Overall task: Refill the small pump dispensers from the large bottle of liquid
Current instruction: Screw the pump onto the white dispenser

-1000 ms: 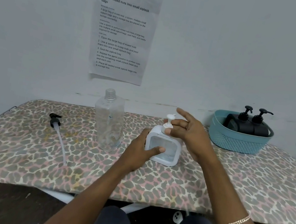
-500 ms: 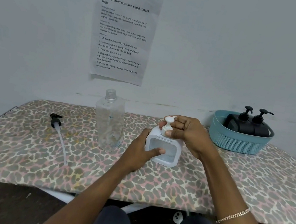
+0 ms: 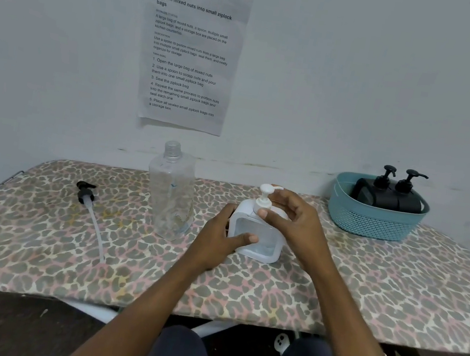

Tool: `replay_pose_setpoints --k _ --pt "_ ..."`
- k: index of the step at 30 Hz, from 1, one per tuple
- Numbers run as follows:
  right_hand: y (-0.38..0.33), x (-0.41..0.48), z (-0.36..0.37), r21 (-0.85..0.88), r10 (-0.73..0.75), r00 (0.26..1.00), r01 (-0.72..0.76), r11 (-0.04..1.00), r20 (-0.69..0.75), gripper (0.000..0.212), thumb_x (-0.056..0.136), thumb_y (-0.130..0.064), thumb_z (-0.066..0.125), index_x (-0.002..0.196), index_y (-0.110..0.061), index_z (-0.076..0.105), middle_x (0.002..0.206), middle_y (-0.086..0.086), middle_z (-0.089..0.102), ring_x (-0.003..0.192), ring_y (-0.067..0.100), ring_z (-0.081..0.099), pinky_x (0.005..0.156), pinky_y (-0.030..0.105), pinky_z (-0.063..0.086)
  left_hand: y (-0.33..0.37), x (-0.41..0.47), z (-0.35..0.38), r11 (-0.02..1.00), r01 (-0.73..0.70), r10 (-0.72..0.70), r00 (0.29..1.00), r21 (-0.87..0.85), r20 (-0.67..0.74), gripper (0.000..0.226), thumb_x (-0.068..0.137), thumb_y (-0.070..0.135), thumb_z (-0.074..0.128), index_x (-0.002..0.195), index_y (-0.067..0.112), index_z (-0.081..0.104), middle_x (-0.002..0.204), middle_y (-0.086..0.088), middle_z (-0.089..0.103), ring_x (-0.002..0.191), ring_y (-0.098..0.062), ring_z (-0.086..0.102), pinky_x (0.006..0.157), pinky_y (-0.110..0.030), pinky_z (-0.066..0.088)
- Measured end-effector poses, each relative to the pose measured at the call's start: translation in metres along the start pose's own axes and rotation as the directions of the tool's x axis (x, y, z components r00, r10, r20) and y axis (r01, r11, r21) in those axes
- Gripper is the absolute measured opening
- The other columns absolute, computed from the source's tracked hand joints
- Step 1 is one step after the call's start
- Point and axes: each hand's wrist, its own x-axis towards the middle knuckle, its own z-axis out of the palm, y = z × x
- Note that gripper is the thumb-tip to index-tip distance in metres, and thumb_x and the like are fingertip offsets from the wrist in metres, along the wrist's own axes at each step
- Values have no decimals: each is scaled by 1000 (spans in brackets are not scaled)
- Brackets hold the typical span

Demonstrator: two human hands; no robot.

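Dispenser [image 3: 258, 243] stands on table [image 3: 378, 293], just right of open bottle [image 3: 170, 198]. Left hand [image 3: 218, 238] grips its body; right hand [image 3: 297, 224] pinches pump [image 3: 263, 200]. Risk: crooked threading (leaks later), or a hard twist tips it.

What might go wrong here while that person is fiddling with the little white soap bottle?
The big clear bottle stands uncapped beside the left hand; a bumped arm could tip it. The right hand pinches the white pump while the left grips the white bottle; a slip could tilt and spill it. The black pump lies on the cloth, so its tube may pick up dirt.
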Motion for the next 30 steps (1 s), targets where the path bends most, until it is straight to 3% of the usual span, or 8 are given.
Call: replay_pose_setpoints --k 5,8,11,13,15,19,24,30 --pt "1 -9 -9 -158 35 995 -21 987 89 42 86 -32 87 126 -38 76 124 -23 75 113 2 70 97 32 58 0 0 -2 999 -5 5 1000 -34 5 56 89 46 83 137 51 56 124 22 70 111 -3 70 88 -31 62" --pt "-4 -3 -18 -346 61 986 -5 938 152 47 86 -31 86 130 -41 73 126 -24 73 111 0 69 99 37 58 -2 2 -3 999 0 -1 1000 -36 -14 60 86 53 83 140 51 57 132 13 67 115 -8 69 89 -37 63" --pt "-18 4 -25 -475 127 971 -15 880 203 44 87 -33 83 130 -33 74 121 -15 76 106 7 72 96 40 59 -4 3 -3 999 -6 5 1000 -41 -20 63 89 49 82 146 41 57 132 9 67 115 -11 69 81 -29 61" --pt "-27 9 -28 -551 175 956 -17 835 236 36 86 -35 83 122 -31 77 105 -18 78 94 4 72 84 32 59 -5 4 -3 999 -21 20 1000 -50 -16 64 91 44 82 149 34 57 131 7 70 112 -13 70 75 -25 60" --pt "-32 14 -28 -607 201 949 -13 795 244 22 83 -37 85 103 -29 79 75 -21 71 69 -2 63 64 24 48 -6 6 -2 999 -19 18 1000 -47 -15 61 92 42 80 148 33 59 127 7 73 110 -16 72 74 -29 62" --pt "-38 17 -35 -650 191 966 -32 759 176 32 76 -43 87 94 -17 80 63 -8 64 60 14 57 59 33 40 1 14 7 999 -33 32 999 -22 -11 53 94 38 80 144 33 63 130 13 73 116 -10 70 90 -35 62" --pt "-58 20 -67 -640 136 987 -46 767 91 70 62 -67 77 93 -4 79 81 11 78 76 30 75 67 50 60 37 43 25 992 -86 95 991 92 -99 40 90 36 84 126 24 72 117 9 75 100 -3 70 73 -12 52" --pt "-100 45 -115 -697 -16 993 -70 713 -116 45 77 -42 88 82 1 77 76 19 75 66 29 70 55 44 50 97 104 61 966 -139 181 965 217 -189 43 85 43 86 108 10 74 104 -1 73 95 -14 67 71 -16 44"
